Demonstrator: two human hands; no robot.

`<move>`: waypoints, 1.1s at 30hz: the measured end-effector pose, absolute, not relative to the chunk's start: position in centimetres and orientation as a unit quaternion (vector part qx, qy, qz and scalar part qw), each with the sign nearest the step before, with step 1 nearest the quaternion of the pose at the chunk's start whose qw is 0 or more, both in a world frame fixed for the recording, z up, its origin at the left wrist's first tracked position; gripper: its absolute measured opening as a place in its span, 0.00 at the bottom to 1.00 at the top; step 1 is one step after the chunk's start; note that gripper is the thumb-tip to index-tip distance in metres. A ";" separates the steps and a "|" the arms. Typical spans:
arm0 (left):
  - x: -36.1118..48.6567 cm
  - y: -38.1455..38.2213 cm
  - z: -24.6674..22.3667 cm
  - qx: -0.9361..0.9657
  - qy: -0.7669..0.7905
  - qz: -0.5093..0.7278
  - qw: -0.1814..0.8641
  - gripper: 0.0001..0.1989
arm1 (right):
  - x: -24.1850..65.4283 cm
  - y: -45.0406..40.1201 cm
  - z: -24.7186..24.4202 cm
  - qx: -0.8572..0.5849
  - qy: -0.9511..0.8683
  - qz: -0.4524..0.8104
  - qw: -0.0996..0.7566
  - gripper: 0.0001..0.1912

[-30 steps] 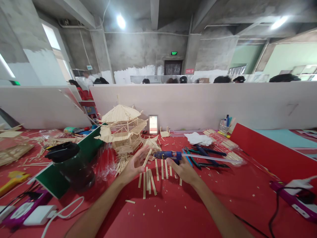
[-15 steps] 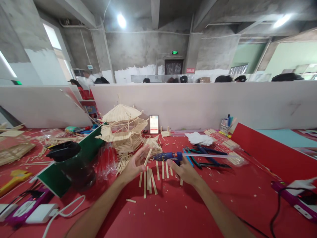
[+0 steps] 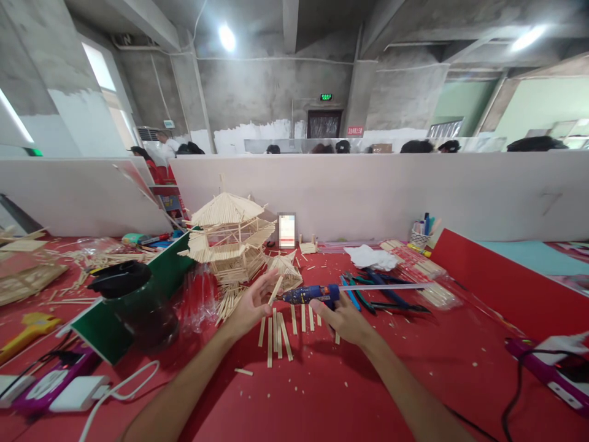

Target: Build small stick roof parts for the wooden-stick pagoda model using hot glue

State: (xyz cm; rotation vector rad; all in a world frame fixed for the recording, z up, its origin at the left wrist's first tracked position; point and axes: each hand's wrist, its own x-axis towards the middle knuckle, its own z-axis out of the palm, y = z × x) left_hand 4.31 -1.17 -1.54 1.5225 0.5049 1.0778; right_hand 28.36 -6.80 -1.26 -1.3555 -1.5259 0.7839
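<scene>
My right hand (image 3: 343, 318) is closed round a blue hot glue gun (image 3: 313, 294), whose long clear glue stick (image 3: 386, 286) sticks out to the right. Between thumb and fingers, my left hand (image 3: 254, 302) pinches a short flat wooden stick (image 3: 275, 288), tilted upward. The gun's nozzle points left and sits at or very near that stick; I cannot tell if they touch. Below both hands, several loose wooden strips (image 3: 278, 334) lie on the red table (image 3: 304, 405). Just behind is a small stick-built roof (image 3: 285, 270), partly hidden by my left hand.
A larger wooden-stick pavilion (image 3: 230, 239) stands behind my left hand. Pliers (image 3: 396, 298) and a white tissue (image 3: 372, 258) lie to the right. A dark jar (image 3: 138, 307) and green board (image 3: 108, 337) stand left. Power strips (image 3: 552, 374) sit at the sides; a white partition (image 3: 368, 196) closes the back.
The glue gun has shifted slightly left, its nozzle closer to the stick in my left hand. My left hand stays almost in place.
</scene>
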 end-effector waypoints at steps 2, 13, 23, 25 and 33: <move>4.3 -1.1 -1.7 0.652 0.215 0.459 0.564 0.47 | 28.4 -6.7 -1.4 -0.554 -0.617 0.320 0.459 0.20; 4.3 -1.3 -1.3 0.637 0.222 0.462 0.576 0.47 | 28.4 -6.6 -1.1 -0.510 -0.633 0.378 0.442 0.20; 4.2 -1.4 -1.2 0.633 0.229 0.453 0.585 0.46 | 28.4 -5.7 -1.1 -0.483 -0.601 0.421 0.478 0.22; 4.2 -1.4 -1.3 0.628 0.226 0.455 0.589 0.44 | 28.5 -5.6 -1.0 -0.478 -0.598 0.426 0.482 0.22; 4.5 -1.7 -1.3 0.595 0.210 0.474 0.614 0.42 | 29.2 -5.6 -0.5 -0.472 -0.597 0.474 0.442 0.25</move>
